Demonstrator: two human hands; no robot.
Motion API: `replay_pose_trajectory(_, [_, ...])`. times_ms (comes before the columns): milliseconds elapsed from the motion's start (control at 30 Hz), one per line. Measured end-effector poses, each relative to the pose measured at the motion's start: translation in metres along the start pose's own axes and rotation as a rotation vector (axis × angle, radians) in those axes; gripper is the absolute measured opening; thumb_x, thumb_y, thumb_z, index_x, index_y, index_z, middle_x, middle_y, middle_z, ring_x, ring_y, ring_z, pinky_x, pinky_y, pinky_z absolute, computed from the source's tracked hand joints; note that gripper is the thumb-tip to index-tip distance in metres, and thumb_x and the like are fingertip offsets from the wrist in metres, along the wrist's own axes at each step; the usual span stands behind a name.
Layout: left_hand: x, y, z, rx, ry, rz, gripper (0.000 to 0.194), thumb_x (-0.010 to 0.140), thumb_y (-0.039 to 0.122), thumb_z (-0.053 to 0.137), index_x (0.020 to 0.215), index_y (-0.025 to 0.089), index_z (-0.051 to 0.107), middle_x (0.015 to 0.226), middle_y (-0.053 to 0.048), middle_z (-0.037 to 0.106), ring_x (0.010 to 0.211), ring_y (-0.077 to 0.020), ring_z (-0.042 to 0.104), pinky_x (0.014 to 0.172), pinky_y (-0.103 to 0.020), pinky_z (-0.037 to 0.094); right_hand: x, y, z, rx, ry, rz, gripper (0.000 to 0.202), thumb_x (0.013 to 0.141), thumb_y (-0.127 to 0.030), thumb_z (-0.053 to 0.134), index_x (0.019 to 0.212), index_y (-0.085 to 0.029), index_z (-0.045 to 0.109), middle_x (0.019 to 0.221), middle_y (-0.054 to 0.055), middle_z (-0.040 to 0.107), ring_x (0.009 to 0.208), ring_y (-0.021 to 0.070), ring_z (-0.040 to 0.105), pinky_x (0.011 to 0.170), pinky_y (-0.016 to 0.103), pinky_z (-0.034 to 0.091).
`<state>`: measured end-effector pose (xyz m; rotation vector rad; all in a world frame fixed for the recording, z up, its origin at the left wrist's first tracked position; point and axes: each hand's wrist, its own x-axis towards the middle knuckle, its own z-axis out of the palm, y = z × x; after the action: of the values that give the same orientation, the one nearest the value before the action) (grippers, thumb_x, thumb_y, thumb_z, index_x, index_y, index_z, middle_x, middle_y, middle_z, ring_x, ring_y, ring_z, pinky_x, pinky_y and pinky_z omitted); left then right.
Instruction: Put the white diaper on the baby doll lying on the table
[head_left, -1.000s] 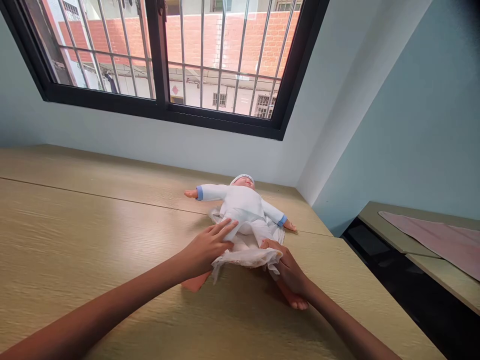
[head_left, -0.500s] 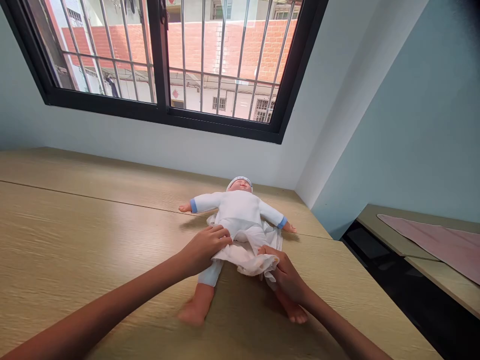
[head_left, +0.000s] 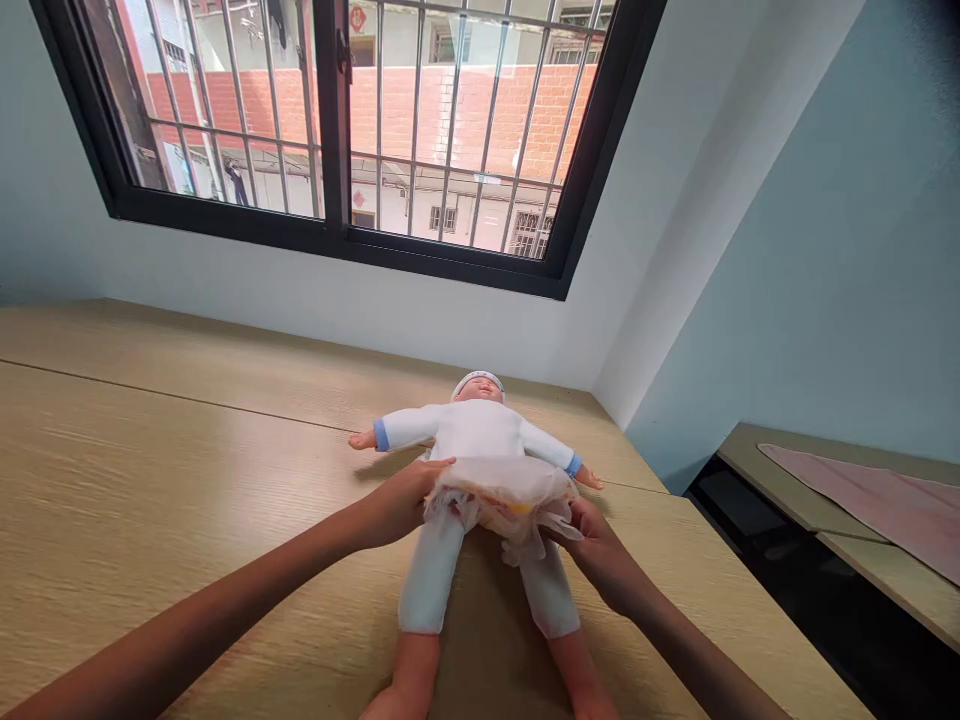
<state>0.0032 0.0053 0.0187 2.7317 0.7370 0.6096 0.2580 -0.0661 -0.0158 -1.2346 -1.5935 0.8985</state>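
Observation:
A baby doll (head_left: pixel 480 428) in a white outfit with blue cuffs and a white cap lies on its back on the wooden tabletop, its bare feet towards me. Across its hips and upper legs is a bunched white gauzy garment (head_left: pixel 502 482), skirt-like, with orange-yellow patches near its lower edge. My left hand (head_left: pixel 409 500) is closed on the garment's left side, its fingertips partly hidden in the fabric. On the other side my right hand (head_left: pixel 600 555) pinches the lower right edge. The doll's legs (head_left: pixel 433 570) extend out from under the fabric.
The light wooden tabletop (head_left: pixel 187 450) has a seam running across it. Behind it is a wall with a black-framed barred window (head_left: pixel 337 240). To the right, past a dark gap, a pink cloth (head_left: pixel 877 500) lies on another wooden surface.
The garment's lower edge has lifted and spread wider across the doll's hips, baring more of both white legs. Both hands stay on it. The doll's feet now lie lower in view.

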Motion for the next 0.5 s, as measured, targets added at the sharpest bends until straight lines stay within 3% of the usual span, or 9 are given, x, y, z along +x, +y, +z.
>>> replay_pose_trajectory(133, [0.001,-0.003,0.01,-0.496,-0.061,-0.192,0.038,0.101,0.028,0.027,0.086,0.017,0.06,0.08,-0.006,0.072,0.087,-0.0168,0.069,0.083,-0.024,0.054,-0.002,-0.001,0.0,0.092,-0.002,0.051,0.048,0.081,-0.061,0.068,0.101,-0.017,0.065,0.088,0.009,0.069,0.083,0.0238,0.065,0.076,0.036,0.055])
replay_pose_trajectory(233, [0.001,-0.004,0.014,-0.631,-0.045,-0.231,0.038,0.102,0.037,0.026,0.103,0.016,0.057,0.073,-0.004,0.071,0.086,-0.0196,0.07,0.082,-0.028,0.055,-0.002,-0.002,0.004,0.056,0.001,-0.062,0.037,0.085,-0.052,0.067,0.1,-0.019,0.062,0.091,0.008,0.068,0.084,0.0222,0.064,0.077,0.033,0.054])
replay_pose_trajectory(300, [0.0,-0.004,0.013,-0.731,-0.028,-0.239,0.039,0.1,0.046,0.033,0.103,0.016,0.058,0.067,-0.003,0.07,0.081,-0.0205,0.07,0.079,-0.029,0.056,0.001,-0.005,0.008,-0.002,0.033,-0.137,0.03,0.088,-0.048,0.063,0.096,-0.019,0.059,0.089,0.007,0.066,0.08,0.0206,0.062,0.074,0.031,0.053])
replay_pose_trajectory(400, [-0.002,-0.004,0.013,-0.888,-0.012,-0.279,0.049,0.093,0.062,0.044,0.079,0.018,0.059,0.055,-0.002,0.066,0.066,-0.0194,0.067,0.074,-0.029,0.055,0.009,-0.01,0.013,-0.059,0.103,-0.161,0.032,0.093,-0.05,0.055,0.094,-0.019,0.057,0.088,0.007,0.065,0.079,0.02,0.06,0.072,0.03,0.051])
replay_pose_trajectory(500, [-0.002,-0.007,0.018,-0.923,0.039,-0.346,0.059,0.09,0.068,0.045,0.059,0.019,0.051,0.043,0.0,0.056,0.047,-0.0134,0.056,0.06,-0.025,0.049,0.022,-0.011,0.014,0.01,0.157,-0.101,0.039,0.09,-0.057,0.056,0.096,-0.019,0.057,0.095,0.008,0.066,0.087,0.0215,0.061,0.078,0.031,0.051])
